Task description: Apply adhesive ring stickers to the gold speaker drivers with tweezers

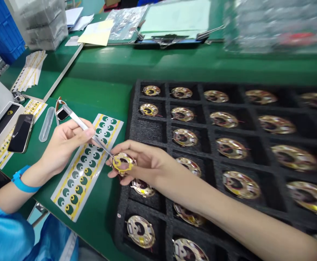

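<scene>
My left hand (63, 143) pinches metal tweezers (86, 128), their tips touching a round gold disc part (122, 163). My right hand (144, 163) holds that disc by its edge, just over the left rim of a black foam tray (150, 132). Under the tweezers lies a white sheet of yellow and green stickers (86, 165) on the green table. The tray's cells hold several similar gold discs (184, 137).
A phone (21, 132) and a clear tube (46, 124) lie at the left beside more sticker sheets (29, 70). Papers, plastic bags and a clipboard (171, 36) sit along the far edge. Blue crates (3, 30) stand far left.
</scene>
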`<action>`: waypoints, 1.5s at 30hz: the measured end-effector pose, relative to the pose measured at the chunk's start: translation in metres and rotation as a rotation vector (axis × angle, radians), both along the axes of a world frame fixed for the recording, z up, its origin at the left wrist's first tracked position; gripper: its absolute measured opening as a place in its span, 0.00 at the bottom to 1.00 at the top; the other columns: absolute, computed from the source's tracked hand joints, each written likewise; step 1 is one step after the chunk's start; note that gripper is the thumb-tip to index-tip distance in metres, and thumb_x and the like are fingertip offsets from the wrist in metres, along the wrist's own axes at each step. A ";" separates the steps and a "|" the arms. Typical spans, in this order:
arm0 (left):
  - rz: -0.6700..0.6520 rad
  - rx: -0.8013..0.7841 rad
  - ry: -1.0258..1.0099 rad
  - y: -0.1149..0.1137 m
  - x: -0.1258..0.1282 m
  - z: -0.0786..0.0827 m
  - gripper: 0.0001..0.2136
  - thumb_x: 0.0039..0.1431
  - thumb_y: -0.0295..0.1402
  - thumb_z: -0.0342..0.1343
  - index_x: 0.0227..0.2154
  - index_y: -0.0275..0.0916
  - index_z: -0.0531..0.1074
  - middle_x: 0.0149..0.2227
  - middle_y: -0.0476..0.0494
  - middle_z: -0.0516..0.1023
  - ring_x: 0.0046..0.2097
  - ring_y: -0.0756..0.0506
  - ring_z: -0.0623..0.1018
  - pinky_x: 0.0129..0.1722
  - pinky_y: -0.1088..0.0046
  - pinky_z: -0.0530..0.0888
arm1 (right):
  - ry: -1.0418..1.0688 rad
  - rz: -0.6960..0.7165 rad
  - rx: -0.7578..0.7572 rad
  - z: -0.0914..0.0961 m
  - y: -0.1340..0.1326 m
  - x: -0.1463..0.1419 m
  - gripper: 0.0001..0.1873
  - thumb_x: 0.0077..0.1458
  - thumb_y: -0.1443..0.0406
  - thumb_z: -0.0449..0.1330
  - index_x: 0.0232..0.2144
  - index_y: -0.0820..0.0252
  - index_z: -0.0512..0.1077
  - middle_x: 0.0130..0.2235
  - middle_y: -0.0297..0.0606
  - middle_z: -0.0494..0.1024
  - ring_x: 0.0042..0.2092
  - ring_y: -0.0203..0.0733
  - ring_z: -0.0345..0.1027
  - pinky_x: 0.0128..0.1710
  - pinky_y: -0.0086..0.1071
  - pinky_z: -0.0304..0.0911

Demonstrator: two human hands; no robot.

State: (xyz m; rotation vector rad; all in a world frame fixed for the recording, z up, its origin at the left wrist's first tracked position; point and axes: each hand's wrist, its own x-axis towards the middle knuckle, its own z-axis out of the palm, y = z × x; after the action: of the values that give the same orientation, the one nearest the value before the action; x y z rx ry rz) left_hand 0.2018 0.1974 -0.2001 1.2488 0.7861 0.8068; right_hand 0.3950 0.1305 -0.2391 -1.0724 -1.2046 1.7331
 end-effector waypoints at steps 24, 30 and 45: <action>-0.102 -0.028 0.161 -0.020 0.021 -0.023 0.12 0.52 0.40 0.66 0.30 0.38 0.71 0.23 0.53 0.77 0.26 0.51 0.79 0.30 0.79 0.76 | 0.419 0.044 -0.074 -0.024 -0.047 0.013 0.15 0.64 0.68 0.53 0.51 0.49 0.66 0.50 0.36 0.72 0.50 0.39 0.72 0.50 0.33 0.70; -0.100 0.033 0.177 -0.018 0.020 -0.023 0.11 0.54 0.39 0.65 0.30 0.38 0.71 0.23 0.53 0.77 0.27 0.51 0.80 0.30 0.80 0.77 | 0.382 0.035 -0.069 -0.023 -0.050 0.013 0.16 0.63 0.68 0.53 0.52 0.50 0.65 0.51 0.37 0.72 0.50 0.40 0.72 0.50 0.35 0.71; -0.115 0.191 0.211 -0.019 0.018 -0.025 0.05 0.58 0.31 0.61 0.31 0.37 0.71 0.24 0.53 0.76 0.26 0.54 0.78 0.29 0.82 0.75 | 0.460 0.049 -0.026 -0.030 -0.051 0.012 0.15 0.67 0.67 0.53 0.55 0.51 0.65 0.51 0.38 0.71 0.51 0.40 0.71 0.52 0.34 0.69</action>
State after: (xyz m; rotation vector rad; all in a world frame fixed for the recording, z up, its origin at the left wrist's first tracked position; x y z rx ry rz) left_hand 0.2201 0.1784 -0.2249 1.5543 0.8117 0.6757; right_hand 0.4065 0.0798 -0.2690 -0.6099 -0.9236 1.9028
